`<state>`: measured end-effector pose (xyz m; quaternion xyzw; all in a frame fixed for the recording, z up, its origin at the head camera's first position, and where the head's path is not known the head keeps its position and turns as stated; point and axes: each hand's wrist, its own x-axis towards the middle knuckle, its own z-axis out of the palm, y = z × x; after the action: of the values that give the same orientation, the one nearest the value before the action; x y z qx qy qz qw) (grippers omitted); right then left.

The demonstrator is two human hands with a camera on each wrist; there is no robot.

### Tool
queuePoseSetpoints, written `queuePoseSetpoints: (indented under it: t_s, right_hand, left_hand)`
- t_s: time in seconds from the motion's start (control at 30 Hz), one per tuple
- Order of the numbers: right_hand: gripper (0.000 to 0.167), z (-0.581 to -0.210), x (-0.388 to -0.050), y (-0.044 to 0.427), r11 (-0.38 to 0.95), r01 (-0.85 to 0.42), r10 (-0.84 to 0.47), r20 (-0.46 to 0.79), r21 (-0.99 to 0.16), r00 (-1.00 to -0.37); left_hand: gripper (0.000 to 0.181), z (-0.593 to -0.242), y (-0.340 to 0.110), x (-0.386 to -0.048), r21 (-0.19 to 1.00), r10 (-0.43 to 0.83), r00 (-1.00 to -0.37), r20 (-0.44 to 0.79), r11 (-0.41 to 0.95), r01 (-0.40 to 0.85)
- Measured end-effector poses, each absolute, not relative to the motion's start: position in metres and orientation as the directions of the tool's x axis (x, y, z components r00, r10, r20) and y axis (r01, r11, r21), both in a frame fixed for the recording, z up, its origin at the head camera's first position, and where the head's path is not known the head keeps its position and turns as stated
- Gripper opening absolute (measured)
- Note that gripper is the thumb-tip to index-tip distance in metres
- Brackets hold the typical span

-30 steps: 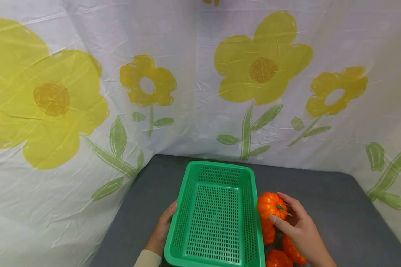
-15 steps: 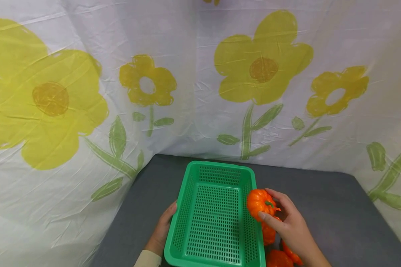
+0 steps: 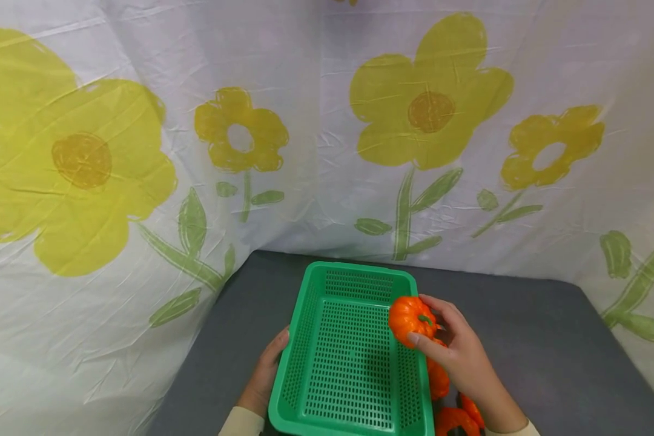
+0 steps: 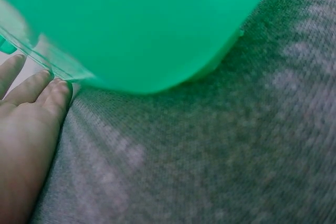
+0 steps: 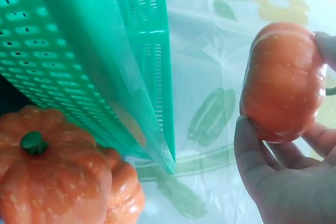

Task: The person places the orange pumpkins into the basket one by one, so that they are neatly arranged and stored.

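Since the earlier frame, the held pumpkin [image 3: 406,318] had been carried by the right hand [image 3: 460,348] from beside the right rim of the green basket [image 3: 340,363] to a place over that rim, while the basket and the left hand [image 3: 264,372] had been left where they were. Behind the basket a flowered cloth [image 3: 310,200] was hung, and beneath it a dark tabletop [image 3: 556,339] was seen. The basket was set with its long axis pointing away from the person and its mouth upward. Against its outer left wall the left hand was rested, fingers extended and touching; how the thumb lay could not be told. Just outside its right rim the right hand was held, with the held pumpkin pinched between thumb and fingers. From that grip the pumpkin was presented toward the basket's opening, seemingly clear of the rim; its broader span was set across the stem's line, and the right hand was clearly the nearer. Along the basket's right wall a second pumpkin [image 3: 438,380] and, at the near corner, partly hidden orange pieces [image 3: 453,419] were left. The green stem [image 3: 425,319] was turned away from the basket's middle
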<state>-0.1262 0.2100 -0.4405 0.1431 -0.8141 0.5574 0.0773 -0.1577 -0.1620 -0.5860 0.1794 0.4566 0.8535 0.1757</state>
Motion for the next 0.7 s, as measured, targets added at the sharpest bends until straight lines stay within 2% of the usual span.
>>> queuePoseSetpoints:
  t_s: [0.4, 0.7]
  right_hand:
    - [0.061, -0.447, -0.136, 0.195, 0.278, -0.303, -0.175, 0.262, -0.912, -0.949]
    - [0.064, -0.443, -0.145, 0.187, 0.309, -0.274, -0.179, 0.228, -0.911, -0.957]
  left_hand:
    - [0.063, -0.586, -0.161, -0.156, 0.863, 0.416, -0.906, 0.073, -0.482, -0.152]
    - [0.064, -0.587, -0.162, -0.158, 0.848, 0.454, -0.887, 0.084, -0.501, -0.176]
